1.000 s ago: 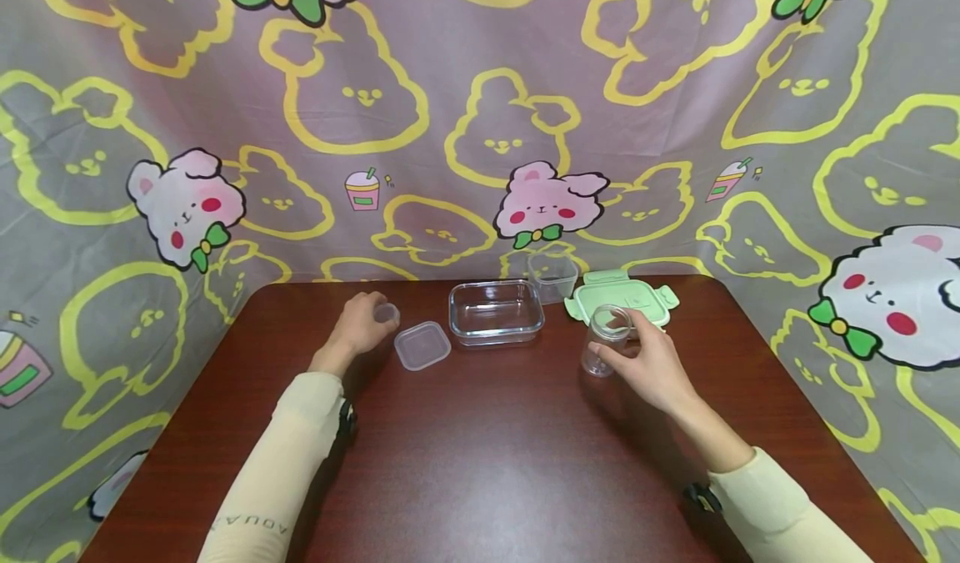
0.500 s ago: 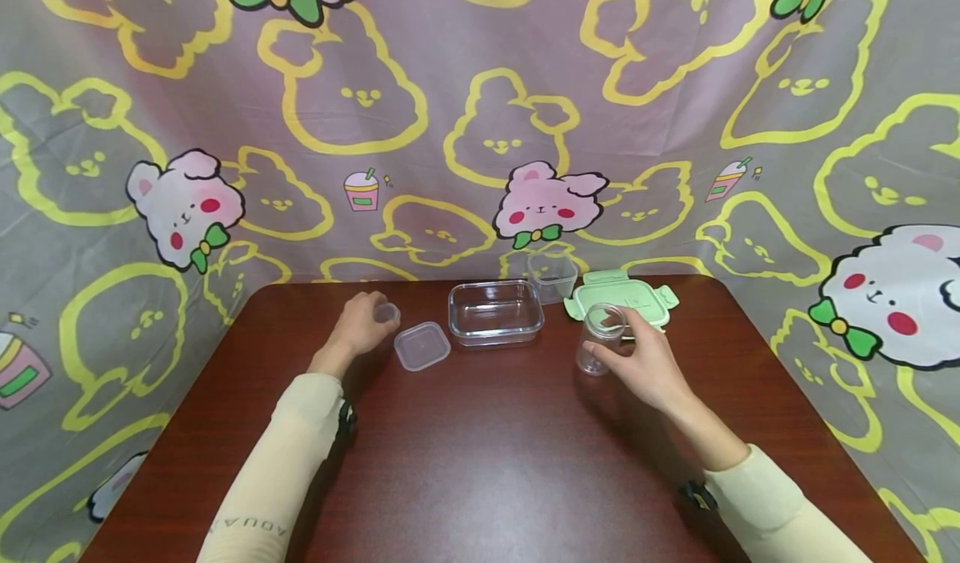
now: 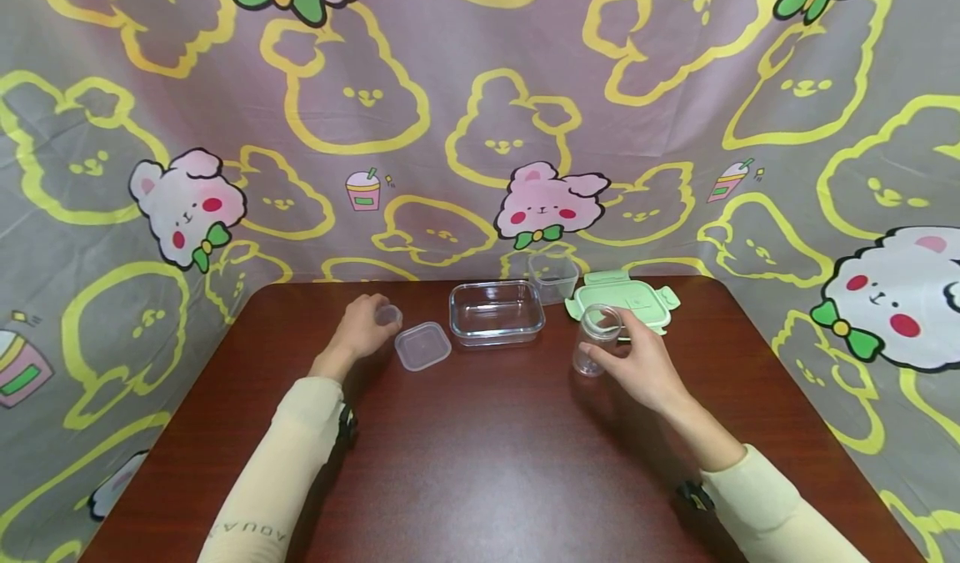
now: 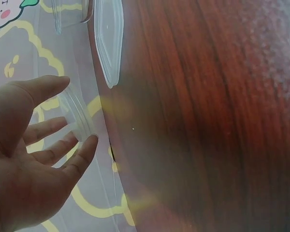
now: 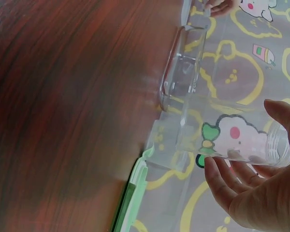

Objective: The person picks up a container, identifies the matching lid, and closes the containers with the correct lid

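Note:
At the far left of the table, my left hand (image 3: 358,328) pinches a small clear round lid (image 4: 77,113) between thumb and fingertips. The lid stands on edge in the left wrist view. On the right side, my right hand (image 3: 647,367) grips a clear jar (image 5: 227,128) near its open, threaded mouth, thumb on one side and fingers on the other. In the head view the jar is nearly upright, just in front of a green snap lid (image 3: 637,300). A translucent square lid (image 3: 423,347) lies flat beside my left hand.
Between the hands, toward the back edge, sits a rectangular glass container (image 3: 497,339). Behind its right corner stands a clear plastic tub (image 3: 553,284). A patterned cloth (image 3: 450,129) hangs directly behind the dark wooden table (image 3: 472,463).
The right hand has shifted slightly left with the jar. My left hand and the round lid have stayed in place.

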A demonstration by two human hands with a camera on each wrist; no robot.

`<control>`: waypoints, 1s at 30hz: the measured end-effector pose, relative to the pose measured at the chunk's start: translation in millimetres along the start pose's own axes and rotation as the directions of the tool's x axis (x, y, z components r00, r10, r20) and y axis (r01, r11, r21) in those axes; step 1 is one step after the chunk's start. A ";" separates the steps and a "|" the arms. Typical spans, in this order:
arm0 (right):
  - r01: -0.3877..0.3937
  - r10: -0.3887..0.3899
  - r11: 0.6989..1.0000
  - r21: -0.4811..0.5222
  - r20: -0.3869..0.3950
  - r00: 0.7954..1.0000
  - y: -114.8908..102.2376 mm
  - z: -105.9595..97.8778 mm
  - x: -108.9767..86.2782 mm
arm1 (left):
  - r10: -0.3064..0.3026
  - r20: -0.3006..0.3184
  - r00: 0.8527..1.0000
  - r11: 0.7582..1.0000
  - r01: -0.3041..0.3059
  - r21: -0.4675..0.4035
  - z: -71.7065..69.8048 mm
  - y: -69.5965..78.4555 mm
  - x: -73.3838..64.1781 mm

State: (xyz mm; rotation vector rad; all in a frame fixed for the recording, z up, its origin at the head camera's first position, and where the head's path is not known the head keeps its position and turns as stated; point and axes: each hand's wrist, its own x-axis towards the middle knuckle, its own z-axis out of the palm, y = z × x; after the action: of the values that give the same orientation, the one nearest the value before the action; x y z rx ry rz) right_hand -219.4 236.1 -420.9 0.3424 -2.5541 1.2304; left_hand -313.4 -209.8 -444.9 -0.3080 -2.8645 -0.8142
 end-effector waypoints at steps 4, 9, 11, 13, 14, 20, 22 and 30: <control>0.004 -0.004 1.000 0.005 0.006 1.000 -0.8 1.1 -0.1 | 0.004 0.002 1.000 1.000 -0.004 0.003 1.2 -0.5 0.0; -0.003 0.003 1.000 -0.004 0.012 1.000 -3.0 1.5 0.2 | 0.004 0.006 1.000 1.000 -0.004 -0.006 1.5 0.6 -0.2; -0.003 0.003 1.000 -0.005 0.013 1.000 -4.0 1.6 0.5 | 0.001 0.005 1.000 1.000 -0.001 -0.012 1.0 1.8 -0.4; 0.000 0.000 1.000 -0.004 0.016 1.000 -4.9 1.8 0.5 | -0.001 0.004 1.000 1.000 0.001 -0.015 0.5 2.9 -0.8; 0.002 -0.002 1.000 -0.004 0.016 1.000 -5.2 2.0 0.5 | -0.001 0.005 1.000 1.000 0.001 -0.018 0.2 3.5 -1.1; 0.010 -0.010 1.000 0.002 0.019 1.000 -6.2 4.2 0.3 | 0.000 0.007 1.000 1.000 0.000 -0.023 -0.1 5.0 -1.7; 0.013 -0.014 1.000 0.006 0.018 1.000 -6.6 5.1 0.6 | 0.002 0.004 1.000 1.000 -0.002 -0.022 0.0 4.9 -1.9; 0.017 -0.018 0.999 0.040 0.029 0.999 -10.6 7.7 1.7 | 0.011 -0.007 1.000 1.000 -0.011 -0.028 0.4 6.8 -2.1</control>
State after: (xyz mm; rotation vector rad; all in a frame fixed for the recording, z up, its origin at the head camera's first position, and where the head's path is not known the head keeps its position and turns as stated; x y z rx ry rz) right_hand -218.6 223.4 -417.2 0.3939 -2.5487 1.2798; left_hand -309.8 -204.2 -442.2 -0.3232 -2.8443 -0.8525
